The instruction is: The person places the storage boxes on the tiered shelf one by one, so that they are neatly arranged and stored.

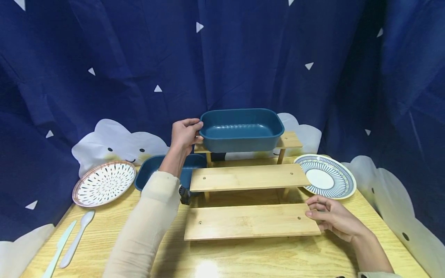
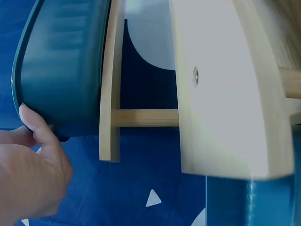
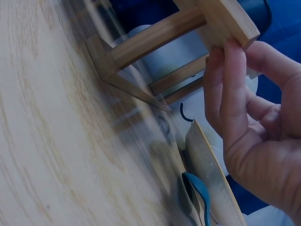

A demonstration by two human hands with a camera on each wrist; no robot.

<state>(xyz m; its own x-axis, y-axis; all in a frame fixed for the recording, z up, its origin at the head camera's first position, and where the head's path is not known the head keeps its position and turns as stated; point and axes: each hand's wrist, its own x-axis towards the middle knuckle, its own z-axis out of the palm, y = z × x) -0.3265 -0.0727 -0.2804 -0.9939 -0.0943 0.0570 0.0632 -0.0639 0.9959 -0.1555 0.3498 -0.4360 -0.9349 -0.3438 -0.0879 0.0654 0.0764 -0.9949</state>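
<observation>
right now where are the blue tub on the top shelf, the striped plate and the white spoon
blue tub (image 1: 241, 143): head view, on its front wall
striped plate (image 1: 326, 178): head view, on its plain white centre
white spoon (image 1: 77, 238): head view, midway along its handle

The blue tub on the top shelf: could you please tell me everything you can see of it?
The blue tub is a deep rectangular dish with rounded corners and a rolled rim, in what looks like matte dark teal plastic. It appears empty and sits upright on the top step of the wooden rack, overhanging its front edge. The left hand grips its left rim, thumb on the edge. Nothing else touches it.
</observation>
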